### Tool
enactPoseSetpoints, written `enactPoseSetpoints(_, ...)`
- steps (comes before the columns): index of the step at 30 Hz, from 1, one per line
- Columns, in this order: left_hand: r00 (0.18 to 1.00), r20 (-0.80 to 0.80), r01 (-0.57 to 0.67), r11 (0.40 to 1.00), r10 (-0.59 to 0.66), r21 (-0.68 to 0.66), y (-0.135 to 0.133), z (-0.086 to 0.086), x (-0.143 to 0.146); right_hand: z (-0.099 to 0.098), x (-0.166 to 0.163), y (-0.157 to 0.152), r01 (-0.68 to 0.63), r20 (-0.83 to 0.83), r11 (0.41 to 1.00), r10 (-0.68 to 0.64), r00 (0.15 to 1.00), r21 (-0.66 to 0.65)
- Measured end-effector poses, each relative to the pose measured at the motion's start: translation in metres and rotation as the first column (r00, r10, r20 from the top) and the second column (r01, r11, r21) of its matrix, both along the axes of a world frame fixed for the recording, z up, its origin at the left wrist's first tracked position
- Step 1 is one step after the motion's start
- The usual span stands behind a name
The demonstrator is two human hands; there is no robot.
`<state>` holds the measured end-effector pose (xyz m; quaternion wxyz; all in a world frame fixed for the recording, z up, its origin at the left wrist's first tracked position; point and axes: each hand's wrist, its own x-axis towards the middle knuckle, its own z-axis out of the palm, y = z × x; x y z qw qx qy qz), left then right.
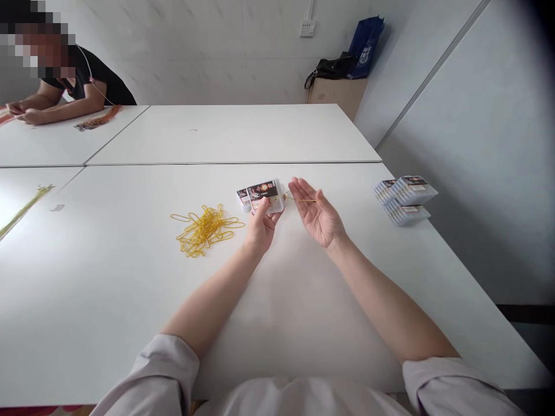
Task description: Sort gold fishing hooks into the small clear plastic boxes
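Observation:
My left hand (261, 224) is closed around a small stack of packets (263, 194) with black and orange labels, held just above the white table (130, 289). My right hand (318, 215) is beside it, palm up with fingers stretched out. A yellow rubber band (302, 200) runs taut from the packets across my right hand's fingers. A loose heap of yellow rubber bands (205, 229) lies on the table to the left of my left hand.
A pile of bundled packets (404, 198) sits near the table's right edge. A second white table (234, 133) stands behind. At the far left another person (73, 86) works with their hands at a table. A cardboard box with bags (342, 75) stands by the wall.

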<state>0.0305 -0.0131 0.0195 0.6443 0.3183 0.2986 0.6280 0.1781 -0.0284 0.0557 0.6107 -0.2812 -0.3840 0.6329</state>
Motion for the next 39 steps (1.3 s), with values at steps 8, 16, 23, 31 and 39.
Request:
enactPoseSetpoints(8, 0.93, -0.367, 0.089, 0.973, -0.004, 0.215, 0.009, -0.002, -0.019, -0.012, -0.003, 0.001, -0.117, 0.208, 0.99, 0.097, 0.973, 0.084)
enactPoseSetpoints(16, 0.539, -0.842, 0.393, 0.893, -0.033, 0.217, 0.007, 0.011, -0.038, 0.011, 0.041, 0.002, -0.297, 0.708, 0.945, 0.117, 0.696, 0.137)
enactPoseSetpoints(23, 0.316, -0.945, 0.53, 0.811, 0.081, 0.247, 0.007, 0.022, -0.042, 0.015, 0.041, -0.001, -0.365, 0.81, 0.926, 0.138, 0.57, 0.099)
enactPoseSetpoints(31, 0.151, -0.983, 0.609, 0.773, 0.108, 0.179, 0.004, 0.019, -0.038, 0.014, 0.033, -0.005, -0.289, 0.896, 0.957, 0.128, 0.426, 0.0)
enactPoseSetpoints(39, 0.155, -0.988, 0.531, 0.842, 0.008, 0.091, 0.001, 0.022, -0.035, 0.016, 0.049, 0.007, -0.041, 0.85, 0.983, -0.133, 0.509, 0.178)
